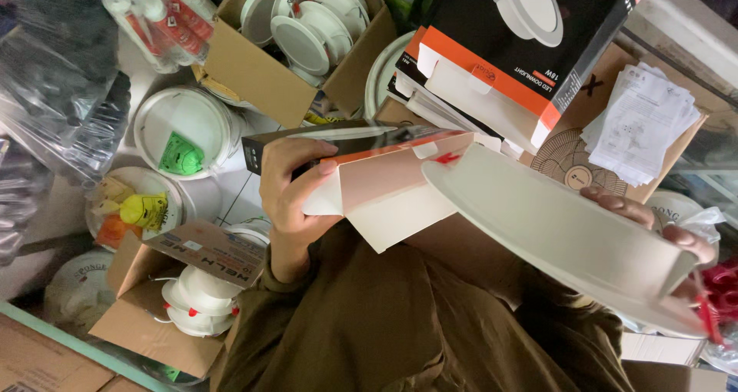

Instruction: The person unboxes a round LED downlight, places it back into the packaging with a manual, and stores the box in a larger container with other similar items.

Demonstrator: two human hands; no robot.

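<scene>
Cluttered stockroom floor, cartons of white downlights (pixel 307 34) all round; your left hand (pixel 288 184) grips the open retail box (pixel 369 181), fingers closed on its top edge; your right hand (pixel 653 223) clasps the round white downlight (pixel 553 234) just beside the box mouth; keep the flaps wide, feed it in edge-first.

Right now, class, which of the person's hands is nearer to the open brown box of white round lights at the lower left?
Left. The left hand holds a carton just right of that box; the right hand is far right.
</scene>
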